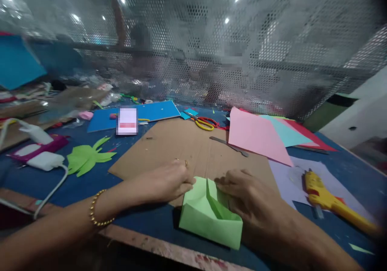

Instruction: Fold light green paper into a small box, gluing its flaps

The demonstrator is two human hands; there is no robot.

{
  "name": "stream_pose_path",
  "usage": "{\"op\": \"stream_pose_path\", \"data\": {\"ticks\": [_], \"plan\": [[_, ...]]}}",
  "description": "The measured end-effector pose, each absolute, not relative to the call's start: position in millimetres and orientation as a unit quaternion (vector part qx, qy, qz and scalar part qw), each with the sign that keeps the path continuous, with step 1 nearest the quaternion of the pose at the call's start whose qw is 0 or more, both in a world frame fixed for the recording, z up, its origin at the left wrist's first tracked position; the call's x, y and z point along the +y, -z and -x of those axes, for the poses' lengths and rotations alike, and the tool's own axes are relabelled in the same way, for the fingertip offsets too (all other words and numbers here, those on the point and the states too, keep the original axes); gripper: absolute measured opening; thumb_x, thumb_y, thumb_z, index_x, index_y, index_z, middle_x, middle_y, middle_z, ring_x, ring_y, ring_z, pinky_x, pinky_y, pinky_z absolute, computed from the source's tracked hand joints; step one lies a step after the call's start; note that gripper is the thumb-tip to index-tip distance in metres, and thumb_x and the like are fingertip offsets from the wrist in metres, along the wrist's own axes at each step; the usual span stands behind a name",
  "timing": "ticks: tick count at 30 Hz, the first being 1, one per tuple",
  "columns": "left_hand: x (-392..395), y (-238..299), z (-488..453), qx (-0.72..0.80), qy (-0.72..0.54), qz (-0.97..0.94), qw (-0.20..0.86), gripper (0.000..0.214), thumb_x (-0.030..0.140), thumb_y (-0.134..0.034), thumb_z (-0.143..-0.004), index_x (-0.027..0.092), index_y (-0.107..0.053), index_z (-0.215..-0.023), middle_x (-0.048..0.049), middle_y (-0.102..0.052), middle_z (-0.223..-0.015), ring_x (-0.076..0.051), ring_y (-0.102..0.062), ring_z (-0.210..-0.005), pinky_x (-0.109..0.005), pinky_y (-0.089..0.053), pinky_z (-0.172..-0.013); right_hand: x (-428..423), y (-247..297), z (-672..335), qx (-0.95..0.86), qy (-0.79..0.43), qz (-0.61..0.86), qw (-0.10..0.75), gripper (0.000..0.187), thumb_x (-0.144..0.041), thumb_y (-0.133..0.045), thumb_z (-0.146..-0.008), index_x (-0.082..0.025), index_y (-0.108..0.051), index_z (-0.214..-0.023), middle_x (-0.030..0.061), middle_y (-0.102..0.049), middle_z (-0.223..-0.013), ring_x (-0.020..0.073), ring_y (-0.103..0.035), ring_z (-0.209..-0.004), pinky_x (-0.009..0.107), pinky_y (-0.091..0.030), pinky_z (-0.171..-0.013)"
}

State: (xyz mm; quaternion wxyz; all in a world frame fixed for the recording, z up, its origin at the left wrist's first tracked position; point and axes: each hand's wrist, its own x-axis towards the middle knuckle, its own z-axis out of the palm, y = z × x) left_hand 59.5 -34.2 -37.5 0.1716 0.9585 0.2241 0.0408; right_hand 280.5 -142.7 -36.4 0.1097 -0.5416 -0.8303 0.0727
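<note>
A light green sheet of folded paper [208,218] sits close to the table's front edge, its near side standing up like a box wall and a crease opening down its middle. My left hand [171,180], with a ring and a gold bead bracelet, pinches its far left corner. At the far right side, my right hand [244,190] has its fingers closed on the paper, the fingertips partly hidden. Beneath its far end lies a brown cardboard sheet [181,142].
A yellow glue gun [320,192] lies at right, near pink paper [256,136]. Scissors [204,123] and a metal blade-like strip [228,145] lie beyond. At left are a green paper cutout [87,158], a power strip with chargers [39,152] and a phone [127,120].
</note>
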Motion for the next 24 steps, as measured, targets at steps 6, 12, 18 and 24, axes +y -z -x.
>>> {"op": "stream_pose_path", "data": {"ticks": [6, 12, 18, 24], "plan": [[-39.4, 54.1, -73.4, 0.293, -0.092, -0.937, 0.169, 0.009, 0.016, -0.055, -0.091, 0.017, -0.062, -0.086, -0.0042, -0.062, -0.090, -0.018, -0.060, -0.085, -0.028, -0.042, -0.072, -113.8, 26.8, -280.2, -0.788, -0.100, 0.607, 0.023, 0.017, -0.006, -0.052, -0.079, -0.017, -0.063, -0.071, 0.0016, -0.061, -0.065, 0.0119, -0.047, -0.057, 0.027, -0.027, -0.054], [-51.8, 44.9, -78.0, 0.366, -0.064, -0.916, 0.153, 0.012, 0.024, -0.059, -0.087, 0.013, -0.058, -0.091, -0.0122, -0.063, -0.093, -0.026, -0.061, -0.089, -0.034, -0.044, -0.071, -99.8, 22.6, -285.6, -0.783, -0.144, 0.605, 0.021, 0.010, -0.009, -0.061, -0.074, -0.017, -0.064, -0.079, 0.0022, -0.066, -0.077, 0.0128, -0.054, -0.066, 0.024, -0.029, -0.055], [-49.5, 40.4, -84.1, 0.391, -0.029, -0.899, 0.192, 0.025, 0.039, -0.070, -0.077, 0.017, -0.059, -0.075, -0.0064, -0.063, -0.078, -0.024, -0.060, -0.076, -0.029, -0.038, -0.059, -108.6, 33.0, -292.5, -0.761, -0.148, 0.628, 0.067, 0.007, -0.018, -0.058, -0.082, -0.018, -0.064, -0.085, 0.0030, -0.066, -0.080, 0.0144, -0.054, -0.067, 0.025, -0.031, -0.058], [-47.7, 42.3, -97.0, 0.445, -0.031, -0.864, 0.236, 0.017, 0.025, -0.068, -0.074, 0.018, -0.059, -0.086, -0.0005, -0.062, -0.078, -0.017, -0.058, -0.072, -0.024, -0.034, -0.053, -107.9, 40.5, -295.7, -0.762, -0.162, 0.619, 0.099, 0.004, -0.019, -0.059, -0.080, -0.020, -0.061, -0.083, 0.0007, -0.065, -0.080, 0.0137, -0.052, -0.068, 0.025, -0.030, -0.058]]}}
